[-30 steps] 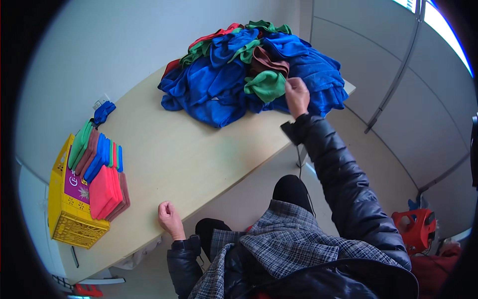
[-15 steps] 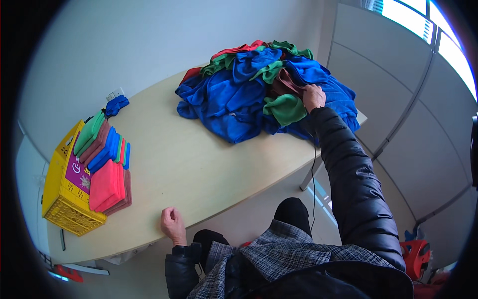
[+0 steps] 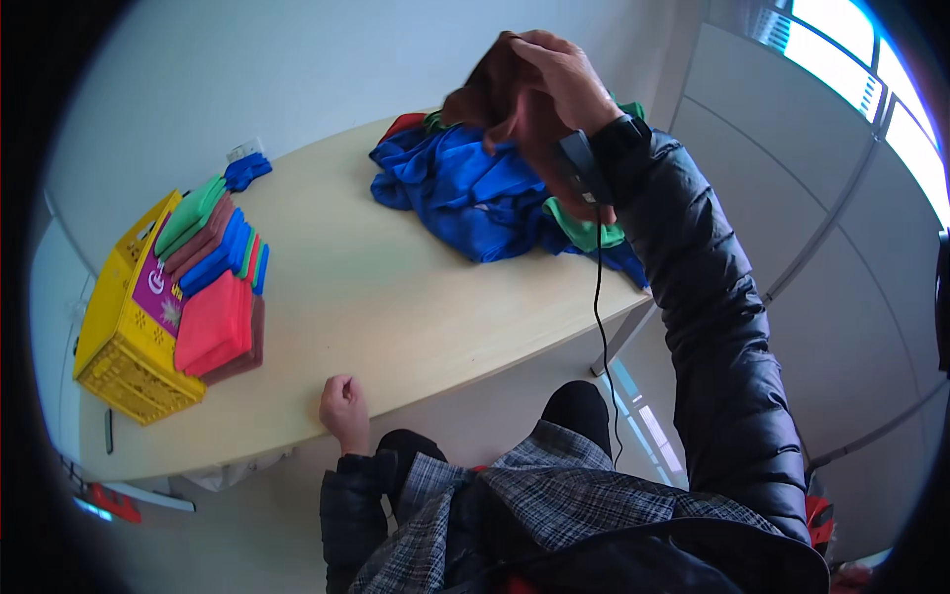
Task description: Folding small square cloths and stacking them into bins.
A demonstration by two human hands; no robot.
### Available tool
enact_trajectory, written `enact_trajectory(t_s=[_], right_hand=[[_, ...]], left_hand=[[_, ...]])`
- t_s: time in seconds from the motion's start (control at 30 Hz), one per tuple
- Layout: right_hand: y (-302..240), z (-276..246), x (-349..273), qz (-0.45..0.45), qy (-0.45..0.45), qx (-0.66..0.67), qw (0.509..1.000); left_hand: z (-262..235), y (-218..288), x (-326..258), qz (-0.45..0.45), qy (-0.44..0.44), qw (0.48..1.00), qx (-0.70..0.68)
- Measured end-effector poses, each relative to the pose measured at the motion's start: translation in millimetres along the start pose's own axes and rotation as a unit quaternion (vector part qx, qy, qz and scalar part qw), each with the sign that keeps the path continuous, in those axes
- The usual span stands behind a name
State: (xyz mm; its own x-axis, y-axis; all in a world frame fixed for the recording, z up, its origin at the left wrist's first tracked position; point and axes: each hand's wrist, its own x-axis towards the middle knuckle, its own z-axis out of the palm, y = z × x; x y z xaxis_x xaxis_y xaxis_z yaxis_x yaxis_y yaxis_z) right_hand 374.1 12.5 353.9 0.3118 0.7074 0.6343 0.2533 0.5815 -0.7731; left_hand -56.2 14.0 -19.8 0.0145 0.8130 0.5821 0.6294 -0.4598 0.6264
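Fingers of the right hand (image 3: 559, 74) pinched a brown cloth (image 3: 495, 104), which hung straight down from them above the blue cloth pile (image 3: 465, 193). Left hand (image 3: 343, 408), far from it, rested clenched at the table edge (image 3: 416, 396), holding nothing.

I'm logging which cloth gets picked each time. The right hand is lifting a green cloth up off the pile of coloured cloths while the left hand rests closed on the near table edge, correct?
Not quite: the head view shows the right hand lifting a brown cloth, not a green one, above the pile of coloured cloths. The rest stands: the left hand rests closed on the near edge of the pale wooden table.
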Motion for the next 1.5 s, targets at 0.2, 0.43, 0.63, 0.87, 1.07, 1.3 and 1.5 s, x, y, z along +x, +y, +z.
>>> enact_trajectory(t_s=[0.2,0.43,0.63,0.87,1.07,1.3,1.5], right_hand=[[29,94,-59,0.112,-0.127,0.044,0.985],[55,159,-145,0.27,-0.147,0.138,0.942],[73,153,-151,0.282,-0.156,0.177,0.93],[72,56,-115,0.188,-0.076,0.041,0.978],[59,25,-102,0.124,-0.096,-0.082,0.984],[78,-1,-106,0.075,-0.165,-0.202,0.963],[85,-7,-122,0.142,-0.219,-0.168,0.951]], left_hand=[[-3,25,2,-0.105,-0.127,0.922,-0.35],[-24,63,37,-0.176,-0.024,0.891,-0.418],[-45,-8,40,-0.178,0.082,0.894,-0.403],[-136,28,106,-0.121,0.163,0.864,-0.461],[-179,-39,156,-0.171,0.052,0.867,-0.465],[-154,9,170,-0.103,0.067,0.889,-0.441],[-157,-17,166,-0.154,0.033,0.837,-0.525]])
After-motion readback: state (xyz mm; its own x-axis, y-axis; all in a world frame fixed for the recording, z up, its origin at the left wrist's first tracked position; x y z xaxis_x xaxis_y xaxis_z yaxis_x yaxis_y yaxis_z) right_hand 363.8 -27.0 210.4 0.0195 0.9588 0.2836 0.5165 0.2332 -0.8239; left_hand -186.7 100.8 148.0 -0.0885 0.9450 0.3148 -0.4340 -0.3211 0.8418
